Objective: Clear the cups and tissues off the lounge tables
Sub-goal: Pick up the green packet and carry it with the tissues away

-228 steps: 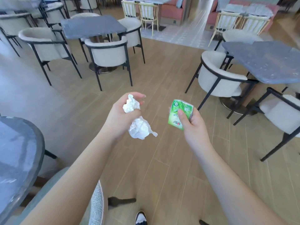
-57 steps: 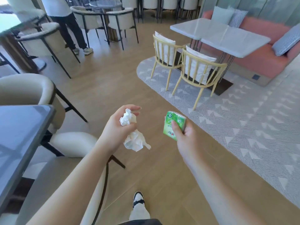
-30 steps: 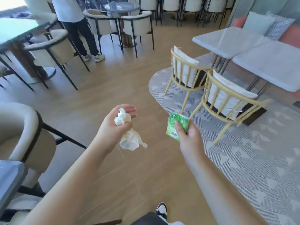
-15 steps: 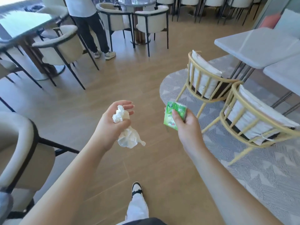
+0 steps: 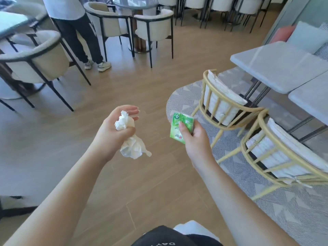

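White tissues in left hand, green packet in right hand

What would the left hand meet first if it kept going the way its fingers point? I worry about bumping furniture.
Probably the green packet in the right hand: the left hand, holding crumpled tissues, points its fingers rightward at it. Depth is unclear.

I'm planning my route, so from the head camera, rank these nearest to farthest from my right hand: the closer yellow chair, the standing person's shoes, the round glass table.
From the right hand:
1. Closer yellow chair, just right.
2. Shoes, far left.
3. Round glass table, top of view.
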### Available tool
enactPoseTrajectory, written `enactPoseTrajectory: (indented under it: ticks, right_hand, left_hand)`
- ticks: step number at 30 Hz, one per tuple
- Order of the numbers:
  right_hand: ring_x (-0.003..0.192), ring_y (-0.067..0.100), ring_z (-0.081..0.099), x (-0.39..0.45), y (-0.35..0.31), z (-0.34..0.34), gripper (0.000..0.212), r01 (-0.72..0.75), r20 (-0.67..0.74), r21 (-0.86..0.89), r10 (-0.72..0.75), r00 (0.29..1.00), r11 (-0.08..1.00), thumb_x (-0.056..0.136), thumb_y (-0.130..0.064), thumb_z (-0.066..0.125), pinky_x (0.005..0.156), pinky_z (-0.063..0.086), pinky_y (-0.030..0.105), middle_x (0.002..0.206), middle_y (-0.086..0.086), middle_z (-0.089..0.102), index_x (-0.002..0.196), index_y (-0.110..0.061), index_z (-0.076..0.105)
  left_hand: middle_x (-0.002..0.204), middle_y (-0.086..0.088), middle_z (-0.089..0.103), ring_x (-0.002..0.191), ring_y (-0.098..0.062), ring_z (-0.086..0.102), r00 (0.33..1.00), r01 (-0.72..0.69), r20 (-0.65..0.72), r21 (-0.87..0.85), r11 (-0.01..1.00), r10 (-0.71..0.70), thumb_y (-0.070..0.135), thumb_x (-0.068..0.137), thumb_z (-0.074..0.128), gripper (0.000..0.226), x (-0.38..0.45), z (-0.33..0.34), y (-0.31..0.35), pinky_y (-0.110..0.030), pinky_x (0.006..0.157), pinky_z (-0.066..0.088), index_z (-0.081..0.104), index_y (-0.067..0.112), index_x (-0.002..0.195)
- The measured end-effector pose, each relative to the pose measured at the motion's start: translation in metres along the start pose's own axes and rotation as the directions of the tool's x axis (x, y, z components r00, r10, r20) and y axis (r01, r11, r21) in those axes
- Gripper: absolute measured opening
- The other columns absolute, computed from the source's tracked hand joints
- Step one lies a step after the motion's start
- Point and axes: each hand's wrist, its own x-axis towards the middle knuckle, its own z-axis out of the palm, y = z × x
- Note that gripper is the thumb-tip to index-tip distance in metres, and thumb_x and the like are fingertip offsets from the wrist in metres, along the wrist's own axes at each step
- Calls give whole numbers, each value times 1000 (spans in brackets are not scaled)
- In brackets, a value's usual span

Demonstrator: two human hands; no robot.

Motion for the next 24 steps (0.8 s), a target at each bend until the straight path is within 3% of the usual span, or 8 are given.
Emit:
enactPoseTrajectory:
  ticks: [9, 15, 24]
  right_hand:
    - [90, 13, 70, 147, 8, -2, 14, -25, -28, 21, 25, 999, 999, 101, -31, 59, 77, 53, 23, 99, 4, 73, 104, -19, 64]
    - [91, 19, 70, 254, 1, -21, 18, -19, -13, 15, 19, 1000, 1000, 100, -35, 59, 85, 54, 39, 97, 5, 73, 102, -18, 64]
    - [92, 19, 69, 395, 0, 2, 15, -19, 38, -3, 19, 999, 1000, 101, -34, 59, 86, 55, 43, 97, 5, 72, 100, -20, 63]
  left_hand:
    - [132, 14, 68, 125, -4, 62, 999, 1, 41, 9, 1000, -2, -6, 88, 60, 58, 146, 29, -10, -38, 96, 55, 64, 38, 125]
    - [130, 10, 70, 122, -9, 66, 1000, 21, -14, -110, 994, -22, 1, 84, 60, 49, 243, 73, -2, -45, 102, 54, 67, 34, 121]
    - [126, 14, 68, 124, -7, 63, 995, -38, -92, 46, 998, 42, 4, 83, 57, 50, 389, 65, -4, -36, 94, 57, 65, 36, 120]
